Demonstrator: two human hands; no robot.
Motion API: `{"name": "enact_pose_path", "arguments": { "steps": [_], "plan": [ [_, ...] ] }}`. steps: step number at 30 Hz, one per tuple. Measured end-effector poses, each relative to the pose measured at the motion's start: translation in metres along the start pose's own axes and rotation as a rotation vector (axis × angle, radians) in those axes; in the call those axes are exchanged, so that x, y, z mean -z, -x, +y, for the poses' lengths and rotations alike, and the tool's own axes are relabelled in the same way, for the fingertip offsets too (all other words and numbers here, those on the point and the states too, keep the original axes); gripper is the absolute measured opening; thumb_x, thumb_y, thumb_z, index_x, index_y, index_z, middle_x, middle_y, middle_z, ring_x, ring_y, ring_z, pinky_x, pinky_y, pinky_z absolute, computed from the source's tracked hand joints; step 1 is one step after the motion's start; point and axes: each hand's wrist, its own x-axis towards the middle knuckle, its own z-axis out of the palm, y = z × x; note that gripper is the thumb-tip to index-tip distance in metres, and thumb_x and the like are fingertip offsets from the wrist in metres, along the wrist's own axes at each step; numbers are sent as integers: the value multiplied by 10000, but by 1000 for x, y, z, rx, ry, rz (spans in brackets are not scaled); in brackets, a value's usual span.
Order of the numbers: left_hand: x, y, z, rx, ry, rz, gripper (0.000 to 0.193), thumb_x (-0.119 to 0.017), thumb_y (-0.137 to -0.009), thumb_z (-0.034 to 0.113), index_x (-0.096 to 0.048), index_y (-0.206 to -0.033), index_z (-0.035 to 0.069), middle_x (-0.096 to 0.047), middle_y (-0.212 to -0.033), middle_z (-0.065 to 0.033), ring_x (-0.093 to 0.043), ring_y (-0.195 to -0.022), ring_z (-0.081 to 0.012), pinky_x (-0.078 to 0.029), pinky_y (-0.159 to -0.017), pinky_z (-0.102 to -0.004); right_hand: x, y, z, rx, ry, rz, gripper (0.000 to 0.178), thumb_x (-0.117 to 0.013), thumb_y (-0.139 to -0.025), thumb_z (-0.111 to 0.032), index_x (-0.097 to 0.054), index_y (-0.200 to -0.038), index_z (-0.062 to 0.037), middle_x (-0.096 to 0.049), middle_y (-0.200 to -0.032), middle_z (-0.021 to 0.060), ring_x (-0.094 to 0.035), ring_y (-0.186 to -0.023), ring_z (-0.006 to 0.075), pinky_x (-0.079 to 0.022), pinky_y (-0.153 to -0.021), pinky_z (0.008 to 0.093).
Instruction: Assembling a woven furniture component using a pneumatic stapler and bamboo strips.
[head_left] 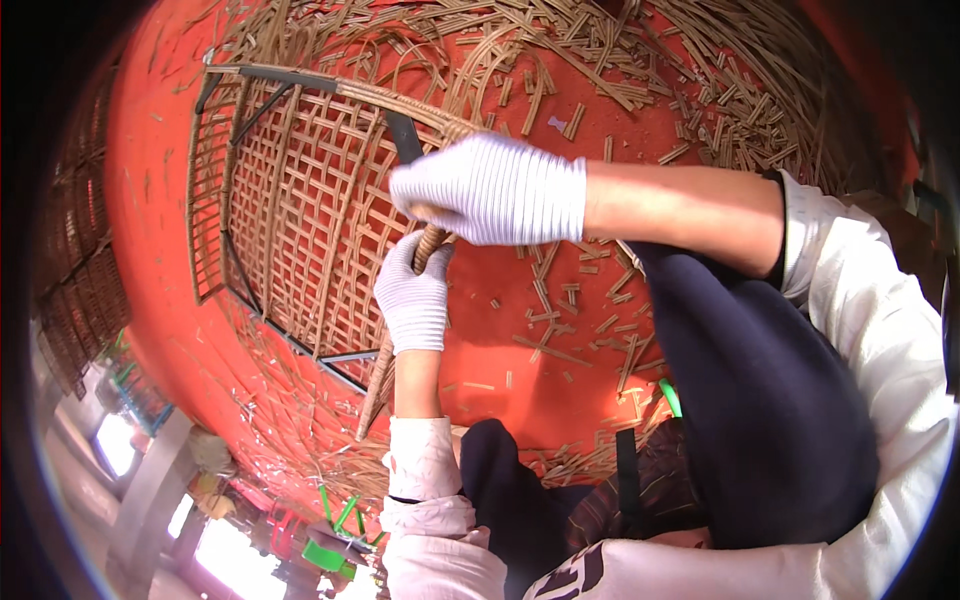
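A tan wicker furniture frame [300, 190] with open lattice weave and dark metal bars lies tilted at centre left. My left hand [412, 295], in a white ribbed glove, is closed around a strand-wrapped bar [430, 246] on the frame's near side. Just above it, my right hand [485, 190], gloved the same way, is curled over the upper part of that bar. Whether a loose strand lies inside the right fingers is hidden. A black metal strip [403, 136] shows beyond the right fingertips.
Short cut strands [735, 125] and long loose ones [580, 45] litter the red floor covering [490, 350]. Brown woven pieces [80, 290] stand at the far left. Green-legged items [330, 555] are at lower left. My dark-clothed knee [770, 390] rises at right.
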Motion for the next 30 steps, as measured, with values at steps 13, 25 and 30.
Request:
{"name": "enact_pose_path", "arguments": {
  "steps": [13, 25, 30],
  "plan": [
    [-6, -26, 6, -85, 72, 5, 304, -721, -829, 99, -731, -1133, 82, -692, -1067, -107, -681, -965, -239, -529, -909, -348, -58, 50, 26, -72, 78, -294, 109, -595, -907, -143, -593, -998, -81, -637, -806, 128, -665, -724, 350, -549, -582, 437],
    [-40, -69, 98, -26, -500, -311, 388, -733, -830, 444, -781, -1015, 107, -740, -940, -171, -713, -898, -330, -545, -835, -385, -107, 58, 48, 55, -350, -10, 353, -458, -973, -81, -577, -1304, -53, -598, -1319, 187, -567, -1252, 294, -445, -1098, 378],
    [-45, -73, 93, 11, -576, -354, 430, -676, -871, 515, -768, -1028, 125, -739, -990, -155, -700, -979, -350, -542, -881, -435, -101, 66, 46, 26, -330, -61, 342, -449, -1000, -135, -573, -1309, -61, -615, -1301, 184, -595, -1209, 309, -480, -1059, 391]
  ]
}}
